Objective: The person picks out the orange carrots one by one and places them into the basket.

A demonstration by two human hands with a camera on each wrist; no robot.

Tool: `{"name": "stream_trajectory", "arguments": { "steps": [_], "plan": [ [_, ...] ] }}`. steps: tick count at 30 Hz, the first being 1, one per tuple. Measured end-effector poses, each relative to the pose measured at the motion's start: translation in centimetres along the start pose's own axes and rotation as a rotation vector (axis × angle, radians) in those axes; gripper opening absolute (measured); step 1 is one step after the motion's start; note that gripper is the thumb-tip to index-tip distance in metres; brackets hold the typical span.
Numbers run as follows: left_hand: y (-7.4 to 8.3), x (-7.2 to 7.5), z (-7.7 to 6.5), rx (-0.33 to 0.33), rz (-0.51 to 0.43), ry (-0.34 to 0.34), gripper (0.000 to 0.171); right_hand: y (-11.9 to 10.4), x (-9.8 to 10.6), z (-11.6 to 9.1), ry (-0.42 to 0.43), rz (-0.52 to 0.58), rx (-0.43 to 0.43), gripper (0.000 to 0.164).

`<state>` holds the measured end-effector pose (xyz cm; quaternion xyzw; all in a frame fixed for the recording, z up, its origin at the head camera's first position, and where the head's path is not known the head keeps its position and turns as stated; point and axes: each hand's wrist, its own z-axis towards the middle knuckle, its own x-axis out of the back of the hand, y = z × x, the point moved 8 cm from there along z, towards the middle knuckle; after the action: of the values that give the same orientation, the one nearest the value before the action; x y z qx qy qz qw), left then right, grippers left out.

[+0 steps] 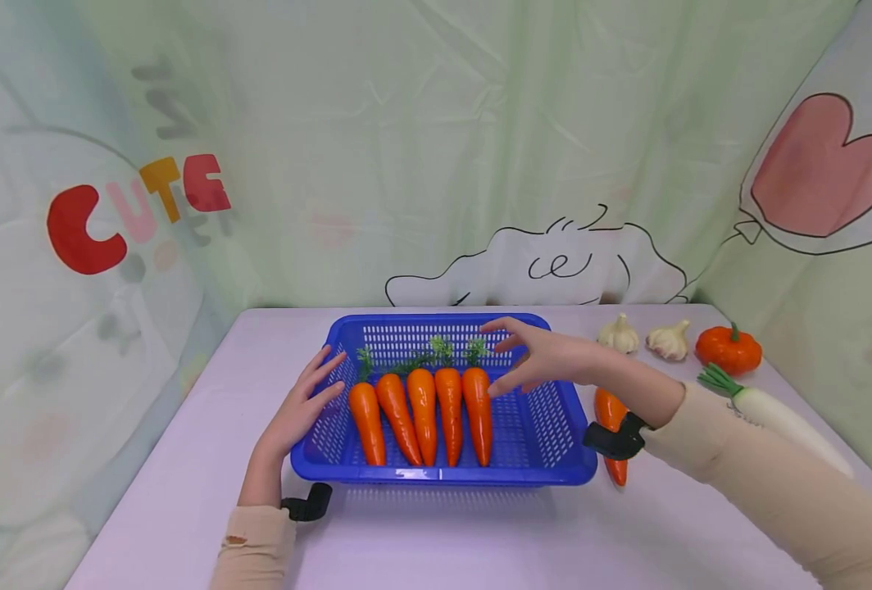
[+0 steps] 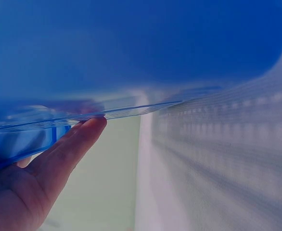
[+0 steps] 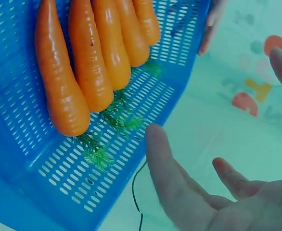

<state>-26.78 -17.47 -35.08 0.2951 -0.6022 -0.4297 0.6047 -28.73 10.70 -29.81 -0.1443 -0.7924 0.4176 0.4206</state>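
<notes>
A blue plastic basket [image 1: 436, 475] with slotted walls stands in the middle of the table. Several orange carrots [image 1: 422, 416] with green tops lie side by side in it, tops toward the back. At the basket's left side is my left hand [image 1: 299, 410], its fingers spread along the rim; in the left wrist view a finger [image 2: 85, 137] reaches the basket wall. My right hand [image 1: 542, 354] hovers over the basket's back right part, fingers apart and holding nothing. The right wrist view shows its fingers [image 3: 160, 159] beside the rim, apart from the nearest carrot [image 3: 64, 91].
Right of the basket lies another carrot [image 1: 616, 471], partly hidden by my right wrist's black strap mount. Behind my right forearm are two garlic bulbs [image 1: 668, 340], an orange pumpkin [image 1: 728, 349] and a white radish [image 1: 786, 422]. A printed curtain [image 1: 377, 164] encloses the table.
</notes>
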Motion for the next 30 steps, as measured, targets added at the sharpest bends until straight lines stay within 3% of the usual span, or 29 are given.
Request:
{"name": "stream_trajectory", "arguments": {
  "steps": [8,13,18,25,30],
  "plan": [
    [-0.3,0.0,0.2,-0.002,0.007,0.001,0.049,0.8,1.8,-2.3,0.116,-0.015,0.078,0.089],
    [-2.2,0.0,1.0,-0.002,0.001,0.006,0.05,1.8,2.9,-3.6,0.228,-0.041,0.124,0.084],
    [-3.7,0.0,1.6,-0.018,0.014,0.02,0.05,3.5,4.2,-4.9,0.362,-0.052,0.116,0.083],
    [-3.8,0.0,1.6,-0.022,0.015,0.021,0.05,5.4,5.4,-6.4,0.46,-0.04,0.135,0.079],
    [-2.5,0.0,1.1,-0.009,0.003,0.014,0.05,6.6,5.7,-6.8,0.488,-0.041,0.135,0.078]
  ]
}}
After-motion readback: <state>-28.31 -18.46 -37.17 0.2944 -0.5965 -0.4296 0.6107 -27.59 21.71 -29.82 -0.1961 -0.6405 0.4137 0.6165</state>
